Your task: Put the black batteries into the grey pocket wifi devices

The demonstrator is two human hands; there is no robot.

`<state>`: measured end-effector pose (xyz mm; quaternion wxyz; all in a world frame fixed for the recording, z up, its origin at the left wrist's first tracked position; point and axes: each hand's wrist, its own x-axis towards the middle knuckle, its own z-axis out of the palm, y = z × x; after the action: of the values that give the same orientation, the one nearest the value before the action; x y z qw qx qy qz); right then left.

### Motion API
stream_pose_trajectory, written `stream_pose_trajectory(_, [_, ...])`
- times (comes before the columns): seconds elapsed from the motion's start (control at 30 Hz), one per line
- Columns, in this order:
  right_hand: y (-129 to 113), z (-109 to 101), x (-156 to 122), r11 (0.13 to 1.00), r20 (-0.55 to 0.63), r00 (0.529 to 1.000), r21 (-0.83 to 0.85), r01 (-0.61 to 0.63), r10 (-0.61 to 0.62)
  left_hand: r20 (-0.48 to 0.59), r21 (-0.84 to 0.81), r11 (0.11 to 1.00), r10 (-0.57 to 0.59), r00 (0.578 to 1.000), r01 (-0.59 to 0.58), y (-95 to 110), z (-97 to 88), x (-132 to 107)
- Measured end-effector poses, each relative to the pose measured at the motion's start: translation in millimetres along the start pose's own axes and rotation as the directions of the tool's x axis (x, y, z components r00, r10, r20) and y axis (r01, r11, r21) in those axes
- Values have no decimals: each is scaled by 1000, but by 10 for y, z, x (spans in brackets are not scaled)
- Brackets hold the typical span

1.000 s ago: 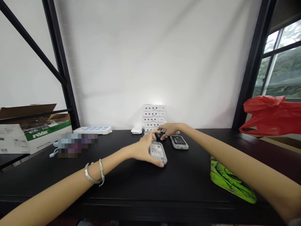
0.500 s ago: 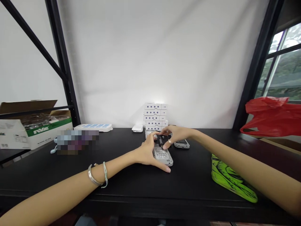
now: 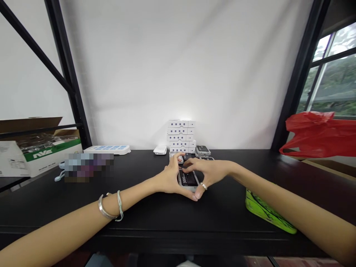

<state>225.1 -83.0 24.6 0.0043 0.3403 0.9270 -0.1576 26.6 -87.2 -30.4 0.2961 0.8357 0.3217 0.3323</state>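
Note:
Flat on the black tabletop lies a pale grey handheld device [image 3: 191,188] with its back open. A black battery [image 3: 189,178] printed "3000" sits in its recess; whether it is fully seated I cannot tell. My left hand [image 3: 170,181] curves around the device's left side, thumb along the near edge and fingers at the far end. From the right, my right hand [image 3: 210,172] has bent fingers on the battery's far part and its thumb at the near edge, touching my left thumb. My fingers partly cover the device's far end.
Behind my hands stand stacked white boxes [image 3: 180,138], with more devices [image 3: 203,150] beside them. White flat pieces [image 3: 160,150] and a power strip [image 3: 108,150] lie left. A green case [image 3: 268,214] lies under my right forearm; a red bag [image 3: 317,135] hangs right.
The black battery, held tilted over the open recess by my right hand before, now lies down in it. My right thumb has come to the device's near edge. The view has shifted slightly.

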Motion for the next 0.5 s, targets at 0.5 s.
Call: stream_pose_trajectory(0.5, [95,-160,-147,999,-89,996,44,-13,16,-44,-18,994,-108,993,107,-107,-215,109])
